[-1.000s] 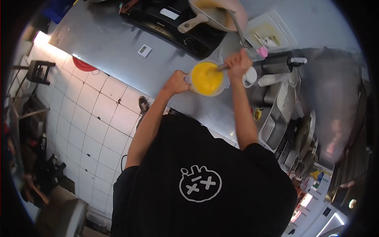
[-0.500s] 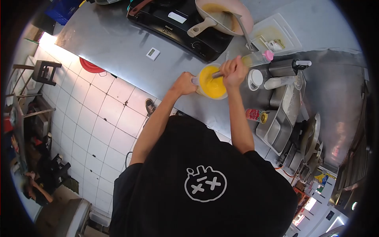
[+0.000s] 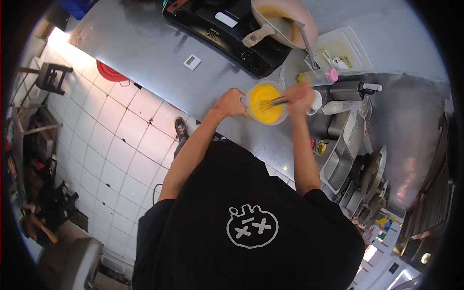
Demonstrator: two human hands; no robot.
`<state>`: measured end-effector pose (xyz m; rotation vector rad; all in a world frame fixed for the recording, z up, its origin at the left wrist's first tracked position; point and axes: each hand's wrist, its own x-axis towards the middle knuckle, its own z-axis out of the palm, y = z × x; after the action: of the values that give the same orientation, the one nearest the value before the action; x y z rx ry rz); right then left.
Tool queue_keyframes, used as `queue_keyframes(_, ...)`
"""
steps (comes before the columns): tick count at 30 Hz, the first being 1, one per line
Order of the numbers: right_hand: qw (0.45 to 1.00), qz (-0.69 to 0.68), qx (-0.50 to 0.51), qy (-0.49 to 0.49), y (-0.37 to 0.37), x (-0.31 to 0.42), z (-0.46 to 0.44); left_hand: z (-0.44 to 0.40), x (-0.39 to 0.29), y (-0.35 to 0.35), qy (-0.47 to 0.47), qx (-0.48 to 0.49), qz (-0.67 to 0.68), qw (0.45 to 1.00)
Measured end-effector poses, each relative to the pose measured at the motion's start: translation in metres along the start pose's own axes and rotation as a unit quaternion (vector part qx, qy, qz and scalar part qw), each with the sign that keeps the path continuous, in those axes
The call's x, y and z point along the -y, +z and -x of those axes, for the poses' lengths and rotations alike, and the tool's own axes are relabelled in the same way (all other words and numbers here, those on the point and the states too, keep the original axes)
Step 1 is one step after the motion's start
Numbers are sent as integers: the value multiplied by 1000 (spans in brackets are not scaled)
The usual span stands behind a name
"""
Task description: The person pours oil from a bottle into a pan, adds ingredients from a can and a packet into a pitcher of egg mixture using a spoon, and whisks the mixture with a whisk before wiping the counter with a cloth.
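A clear pitcher (image 3: 282, 116) stands on the steel counter, with bright yellow liquid (image 3: 266, 92) inside. My left hand (image 3: 230, 102) is closed around the pitcher's handle on its left side. On the other side my right hand (image 3: 299, 98), blurred by motion, grips a whisk (image 3: 276, 102). The whisk's wires dip into the yellow liquid, and its handle leans over the rim toward the right.
Behind the pitcher are a black portable stove (image 3: 227, 36) and a pale pan (image 3: 309, 29). A white timer (image 3: 192, 62) lies on the counter. To the right are a pink-capped bottle (image 3: 319, 77), a can (image 3: 320, 148) and steel pans (image 3: 337, 166). A person (image 3: 36, 224) is at far left.
My right hand has moved right and slightly down with the whisk, whose wires now show in the liquid. The whole view has shifted a little.
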<state>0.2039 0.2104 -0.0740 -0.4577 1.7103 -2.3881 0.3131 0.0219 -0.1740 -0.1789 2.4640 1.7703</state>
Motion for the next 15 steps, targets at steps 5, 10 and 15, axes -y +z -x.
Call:
queue_keyframes(5, 990, 60, -119, -49, -20, -9, -15, -7, 10, 1, 27, -16, -3, 1000)
queue_keyframes(10, 999, 25, -40, 24, 5, 20, -40, -12, 13, -3, 22, 1, -32, 999)
queue_keyframes(15, 998, 55, 5, 41, -24, 23, -18, -11, 25, 14, 30, -38, -72, 996)
